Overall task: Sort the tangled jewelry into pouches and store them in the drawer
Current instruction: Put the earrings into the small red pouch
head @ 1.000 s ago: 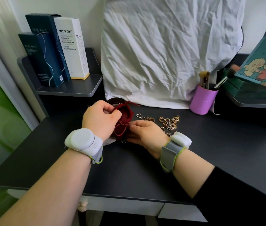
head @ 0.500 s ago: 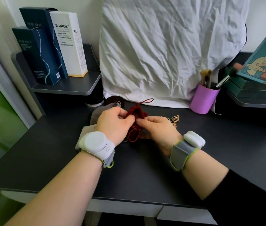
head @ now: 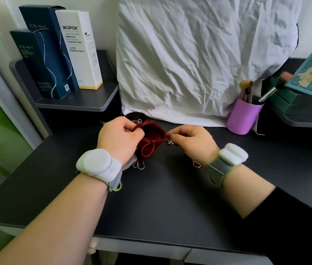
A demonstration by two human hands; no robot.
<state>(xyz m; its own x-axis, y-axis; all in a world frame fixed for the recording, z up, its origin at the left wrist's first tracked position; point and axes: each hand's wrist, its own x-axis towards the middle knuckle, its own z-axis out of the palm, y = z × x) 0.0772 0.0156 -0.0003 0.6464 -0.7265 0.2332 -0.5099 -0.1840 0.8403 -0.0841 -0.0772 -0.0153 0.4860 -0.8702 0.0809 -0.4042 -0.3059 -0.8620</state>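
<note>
Dark grey desk (head: 161,197); crumpled white sheet (head: 199,58) against wall.

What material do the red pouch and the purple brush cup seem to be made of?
Red pouch: soft matte fabric, perhaps velvet; it folds and has a twisted drawstring.
Purple brush cup: probably plastic or paper-wrapped; smooth, matte, rigid cylinder. The view leaves it open.

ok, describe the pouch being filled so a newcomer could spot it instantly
Start at the dark desk, in front of the crumpled white sheet. Between the two hands, the left hand grips a small dark red drawstring pouch with its mouth held open. It is the only red item there; the pale pouches under it are mostly hidden.
</note>
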